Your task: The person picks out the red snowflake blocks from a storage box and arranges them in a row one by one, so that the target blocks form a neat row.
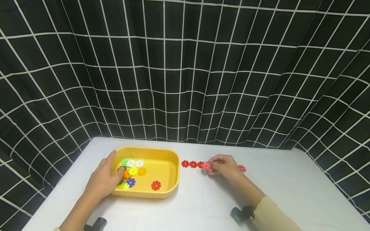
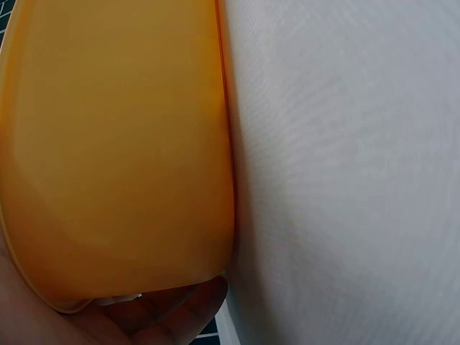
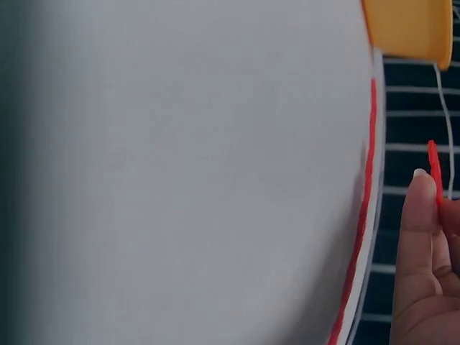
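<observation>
My left hand (image 1: 101,178) grips the left end of a yellow plastic tray (image 1: 162,163), thumb over the rim and fingers around the outside, as the left wrist view shows. Several notched flower-shaped plastic discs lie in the tray, mostly by that hand: white (image 1: 139,163), yellow (image 1: 133,170), orange (image 1: 127,175) and blue (image 1: 131,183). One red disc (image 1: 156,185) lies apart from them. Right of the tray my right hand (image 1: 224,165) pinches a lighter red disc (image 1: 206,166) by its edge, raised above the table. It overlaps a row of red discs (image 1: 193,164) in the head view.
Beyond the right hand, another red disc (image 1: 242,168) shows on the white tabletop (image 1: 289,183). A black curtain with white grid lines (image 1: 173,80) stands behind the table. Dark devices (image 1: 242,213) are strapped at both wrists.
</observation>
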`<state>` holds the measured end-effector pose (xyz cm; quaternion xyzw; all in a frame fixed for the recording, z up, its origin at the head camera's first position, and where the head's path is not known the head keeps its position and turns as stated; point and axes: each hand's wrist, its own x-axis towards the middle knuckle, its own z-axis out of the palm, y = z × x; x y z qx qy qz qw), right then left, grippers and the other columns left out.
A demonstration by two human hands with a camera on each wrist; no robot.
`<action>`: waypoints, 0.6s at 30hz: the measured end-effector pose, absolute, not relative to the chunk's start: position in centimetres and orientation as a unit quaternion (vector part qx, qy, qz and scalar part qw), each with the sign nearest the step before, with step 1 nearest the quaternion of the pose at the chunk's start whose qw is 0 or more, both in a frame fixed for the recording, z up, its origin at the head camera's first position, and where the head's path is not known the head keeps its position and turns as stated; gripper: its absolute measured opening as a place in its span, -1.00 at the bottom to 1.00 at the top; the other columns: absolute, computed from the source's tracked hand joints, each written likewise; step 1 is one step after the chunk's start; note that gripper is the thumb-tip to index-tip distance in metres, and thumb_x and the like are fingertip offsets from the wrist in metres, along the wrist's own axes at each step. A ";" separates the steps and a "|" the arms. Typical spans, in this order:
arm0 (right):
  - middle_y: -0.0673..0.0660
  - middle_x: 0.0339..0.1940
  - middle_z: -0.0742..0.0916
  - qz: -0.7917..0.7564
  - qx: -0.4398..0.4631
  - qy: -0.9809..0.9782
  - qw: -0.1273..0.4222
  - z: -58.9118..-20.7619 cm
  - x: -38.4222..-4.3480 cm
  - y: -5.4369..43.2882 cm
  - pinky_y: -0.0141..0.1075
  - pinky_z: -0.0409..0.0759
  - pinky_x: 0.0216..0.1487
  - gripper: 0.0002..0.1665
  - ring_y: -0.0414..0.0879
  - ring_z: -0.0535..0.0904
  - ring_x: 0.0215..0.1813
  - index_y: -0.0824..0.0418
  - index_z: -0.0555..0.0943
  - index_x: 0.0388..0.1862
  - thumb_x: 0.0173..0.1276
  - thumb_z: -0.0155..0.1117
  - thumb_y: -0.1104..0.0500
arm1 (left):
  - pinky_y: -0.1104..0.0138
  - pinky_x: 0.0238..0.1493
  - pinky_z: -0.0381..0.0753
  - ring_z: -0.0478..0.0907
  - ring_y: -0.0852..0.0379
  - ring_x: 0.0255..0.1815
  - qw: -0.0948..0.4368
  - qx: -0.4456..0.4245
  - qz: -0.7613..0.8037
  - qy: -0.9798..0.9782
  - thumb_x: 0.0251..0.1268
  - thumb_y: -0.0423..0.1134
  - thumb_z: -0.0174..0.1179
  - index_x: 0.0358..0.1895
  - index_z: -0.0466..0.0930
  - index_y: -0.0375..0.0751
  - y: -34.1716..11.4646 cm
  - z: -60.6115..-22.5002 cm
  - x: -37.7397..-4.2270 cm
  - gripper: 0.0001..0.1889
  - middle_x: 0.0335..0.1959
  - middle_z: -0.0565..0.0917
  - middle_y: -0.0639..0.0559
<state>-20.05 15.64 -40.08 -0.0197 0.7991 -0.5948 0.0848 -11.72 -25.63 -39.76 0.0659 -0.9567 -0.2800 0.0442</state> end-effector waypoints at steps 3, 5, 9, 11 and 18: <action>0.24 -0.37 0.76 -0.582 -0.010 0.810 0.077 -40.3 -20.1 16.9 -0.19 0.76 -0.25 -0.82 0.00 0.73 -0.38 0.51 0.65 -0.13 0.36 0.20 0.43 | -0.41 0.18 0.34 0.34 -0.54 0.26 0.043 0.067 -0.279 -0.957 0.40 -0.06 0.10 0.58 -0.11 -0.37 -25.7 -39.7 -11.7 -0.14 0.32 0.29 -0.53; 0.25 -0.35 0.76 -0.578 -0.007 0.813 0.073 -40.4 -20.2 17.6 -0.20 0.76 -0.25 -0.81 -0.01 0.73 -0.38 0.52 0.65 -0.11 0.36 0.21 0.43 | -0.41 0.18 0.34 0.34 -0.54 0.26 0.043 0.068 -0.279 -0.957 0.40 -0.06 0.10 0.58 -0.11 -0.37 -25.7 -39.7 -11.7 -0.14 0.32 0.29 -0.53; 0.28 -0.31 0.76 -0.581 -0.008 0.810 0.072 -40.5 -20.5 18.9 -0.20 0.76 -0.24 -0.78 0.00 0.73 -0.37 0.55 0.64 -0.09 0.36 0.21 0.42 | -0.40 0.18 0.34 0.37 -0.52 0.23 0.041 0.073 -0.282 -0.956 0.40 -0.07 0.10 0.59 -0.11 -0.36 -25.7 -39.7 -11.6 -0.15 0.31 0.30 -0.52; 0.29 -0.29 0.76 -0.583 -0.008 0.809 0.071 -40.5 -20.6 19.5 -0.20 0.76 -0.24 -0.77 -0.01 0.74 -0.37 0.57 0.63 -0.07 0.36 0.21 0.42 | -0.40 0.19 0.34 0.37 -0.52 0.24 0.039 0.075 -0.284 -0.955 0.40 -0.07 0.10 0.59 -0.11 -0.36 -25.6 -39.7 -11.6 -0.15 0.31 0.30 -0.52; 0.31 -0.25 0.76 -0.564 0.004 0.823 0.063 -40.3 -20.5 21.7 -0.23 0.76 -0.24 -0.72 -0.02 0.74 -0.36 0.58 0.61 0.00 0.39 0.22 0.40 | -0.40 0.19 0.32 0.32 -0.54 0.27 0.042 0.071 -0.282 -0.956 0.40 -0.07 0.11 0.59 -0.11 -0.36 -25.5 -39.7 -11.7 -0.15 0.33 0.28 -0.52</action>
